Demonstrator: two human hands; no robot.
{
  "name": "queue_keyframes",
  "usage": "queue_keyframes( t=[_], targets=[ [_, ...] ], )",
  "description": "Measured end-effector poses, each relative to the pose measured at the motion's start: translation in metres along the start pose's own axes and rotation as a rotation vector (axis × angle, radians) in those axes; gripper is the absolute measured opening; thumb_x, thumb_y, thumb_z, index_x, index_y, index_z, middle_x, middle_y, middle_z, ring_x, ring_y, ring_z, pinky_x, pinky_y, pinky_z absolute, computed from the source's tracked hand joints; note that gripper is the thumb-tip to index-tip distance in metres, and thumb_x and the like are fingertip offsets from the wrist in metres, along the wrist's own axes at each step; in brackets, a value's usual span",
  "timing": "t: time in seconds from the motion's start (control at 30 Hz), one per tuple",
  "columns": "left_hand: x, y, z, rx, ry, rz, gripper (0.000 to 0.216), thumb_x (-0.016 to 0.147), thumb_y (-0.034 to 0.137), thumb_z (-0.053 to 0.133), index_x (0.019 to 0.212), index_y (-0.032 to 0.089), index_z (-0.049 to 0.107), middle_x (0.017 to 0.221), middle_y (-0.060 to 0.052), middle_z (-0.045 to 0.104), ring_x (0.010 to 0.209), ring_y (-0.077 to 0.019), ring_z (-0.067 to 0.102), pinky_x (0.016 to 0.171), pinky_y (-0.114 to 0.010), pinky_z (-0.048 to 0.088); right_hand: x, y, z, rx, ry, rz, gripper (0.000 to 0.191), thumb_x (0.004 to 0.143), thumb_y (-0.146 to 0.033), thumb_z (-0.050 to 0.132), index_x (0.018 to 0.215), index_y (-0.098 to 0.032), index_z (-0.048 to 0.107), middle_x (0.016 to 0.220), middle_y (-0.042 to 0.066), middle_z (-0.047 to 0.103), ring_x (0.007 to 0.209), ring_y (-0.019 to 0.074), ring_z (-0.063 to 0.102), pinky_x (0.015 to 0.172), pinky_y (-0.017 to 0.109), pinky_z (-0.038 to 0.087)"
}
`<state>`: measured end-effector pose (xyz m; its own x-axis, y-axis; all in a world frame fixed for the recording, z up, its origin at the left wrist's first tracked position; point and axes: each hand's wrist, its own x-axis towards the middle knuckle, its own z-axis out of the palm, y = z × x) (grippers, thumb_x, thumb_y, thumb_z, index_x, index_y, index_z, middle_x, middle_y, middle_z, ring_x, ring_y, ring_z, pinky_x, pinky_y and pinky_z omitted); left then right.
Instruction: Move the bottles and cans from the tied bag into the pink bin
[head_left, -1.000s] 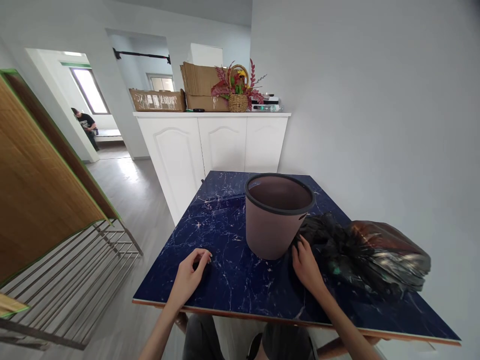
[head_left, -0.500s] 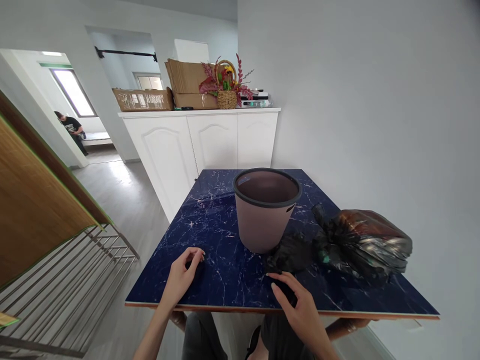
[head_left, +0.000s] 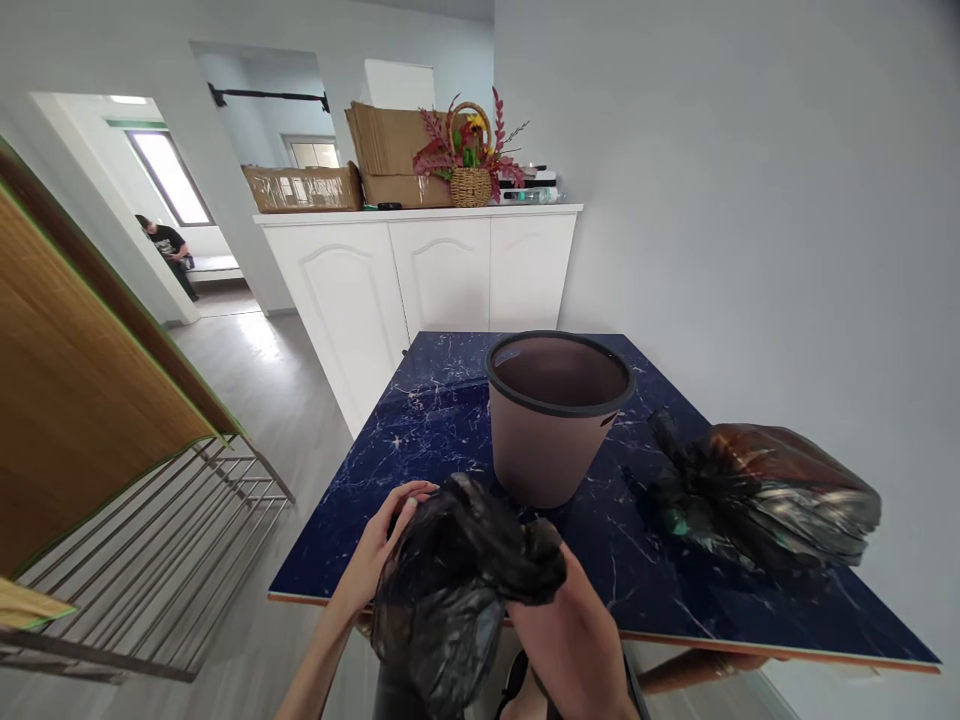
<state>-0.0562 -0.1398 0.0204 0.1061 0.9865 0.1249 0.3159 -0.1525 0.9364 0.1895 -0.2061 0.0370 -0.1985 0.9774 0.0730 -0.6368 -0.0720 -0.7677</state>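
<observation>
Raised since before, a crumpled black plastic bag is clenched by left hand and right hand, just before the dusty-pink plastic bin, hiding the blue marbled tabletop's near edge; a stuffed black sack lies right of the bin.

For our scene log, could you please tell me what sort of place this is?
Probably a room in a home: white cupboards with a flower basket and cardboard boxes on top, a doorway to further rooms, plus a waste bin on a marbled table.
</observation>
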Motion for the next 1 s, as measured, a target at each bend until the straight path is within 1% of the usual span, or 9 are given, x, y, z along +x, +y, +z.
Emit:
queue_keyframes(
  t=[0.1,0.23,0.37,0.47,0.53,0.63,0.73,0.87,1.0],
  targets=[
    [-0.002,0.001,-0.002,-0.150,-0.049,-0.079,0.063,0.104,0.072,0.041,0.138,0.025,0.067,0.135,-0.010,0.074,0.128,-0.0323,0.068,0.113,-0.042,0.051,0.009,-0.005,-0.004,0.038,0.070,-0.047,0.025,0.098,-0.055,0.063,0.113,-0.036,0.071,0.130,0.007,0.070,0.129,0.0330,0.065,0.097,0.049,0.060],
    [0.000,-0.007,-0.004,-0.200,-0.083,-0.110,0.078,0.099,0.082,0.032,0.139,0.023,0.064,0.119,-0.013,0.078,0.113,-0.0326,0.074,0.103,-0.045,0.056,0.011,0.018,-0.021,-0.078,0.185,0.012,0.036,0.102,-0.059,0.058,0.128,-0.036,0.066,0.150,0.005,0.062,0.143,0.0319,0.057,0.105,0.050,0.060],
    [0.000,-0.007,-0.003,0.090,-0.105,-0.005,0.058,0.092,0.069,0.066,0.129,0.024,0.069,0.111,-0.008,0.076,0.107,-0.0285,0.070,0.101,-0.038,0.053,0.005,0.041,-0.040,-0.218,0.339,0.064,0.055,0.099,-0.062,0.064,0.148,-0.041,0.049,0.159,0.002,0.056,0.148,0.0293,0.053,0.110,0.048,0.058],
    [0.001,-0.003,0.002,0.200,-0.102,0.043,0.037,0.096,0.058,0.065,0.100,0.022,0.076,0.099,-0.005,0.074,0.095,-0.0243,0.067,0.090,-0.032,0.054,0.000,0.042,-0.046,-0.286,0.347,0.093,0.068,0.097,-0.062,0.070,0.154,-0.040,0.040,0.157,0.006,0.059,0.142,0.0290,0.059,0.111,0.048,0.057],
    [0.002,-0.001,0.004,0.178,-0.037,0.064,0.039,0.099,0.057,0.061,0.089,0.021,0.075,0.096,-0.005,0.075,0.094,-0.0240,0.067,0.089,-0.031,0.054,-0.002,0.036,-0.048,-0.338,0.310,0.074,0.070,0.095,-0.061,0.072,0.153,-0.039,0.040,0.152,0.009,0.063,0.134,0.0303,0.065,0.106,0.048,0.059],
    [0.004,0.000,0.001,0.106,0.138,0.053,0.041,0.095,0.059,0.064,0.096,0.021,0.079,0.105,-0.007,0.078,0.104,-0.0271,0.069,0.096,-0.033,0.055,-0.007,0.027,-0.049,-0.397,0.283,0.028,0.067,0.093,-0.060,0.075,0.148,-0.038,0.042,0.147,0.011,0.066,0.126,0.0300,0.069,0.097,0.044,0.062],
    [0.005,0.008,-0.009,0.037,0.362,-0.019,0.046,0.087,0.064,0.072,0.096,0.020,0.081,0.101,-0.006,0.079,0.103,-0.0286,0.069,0.093,-0.034,0.056,-0.016,0.020,-0.046,-0.465,0.301,-0.027,0.062,0.093,-0.060,0.074,0.142,-0.036,0.044,0.140,0.012,0.067,0.119,0.0275,0.071,0.092,0.040,0.062],
    [0.003,0.041,-0.026,-0.162,0.552,-0.085,0.052,0.078,0.066,0.080,0.098,0.018,0.083,0.095,-0.005,0.080,0.097,-0.0267,0.070,0.088,-0.032,0.057,-0.026,0.016,-0.041,-0.639,0.411,-0.124,0.056,0.097,-0.063,0.067,0.138,-0.032,0.047,0.116,0.008,0.065,0.106,0.0198,0.069,0.092,0.031,0.059],
    [-0.001,0.079,-0.037,-0.416,0.643,-0.085,0.063,0.070,0.065,0.086,0.110,0.016,0.083,0.097,-0.006,0.080,0.093,-0.0242,0.072,0.080,-0.028,0.058,-0.027,0.021,-0.049,-0.749,0.409,-0.164,0.052,0.099,-0.064,0.063,0.137,-0.032,0.047,0.100,0.004,0.060,0.091,0.0208,0.065,0.075,0.030,0.059]
  ],
)
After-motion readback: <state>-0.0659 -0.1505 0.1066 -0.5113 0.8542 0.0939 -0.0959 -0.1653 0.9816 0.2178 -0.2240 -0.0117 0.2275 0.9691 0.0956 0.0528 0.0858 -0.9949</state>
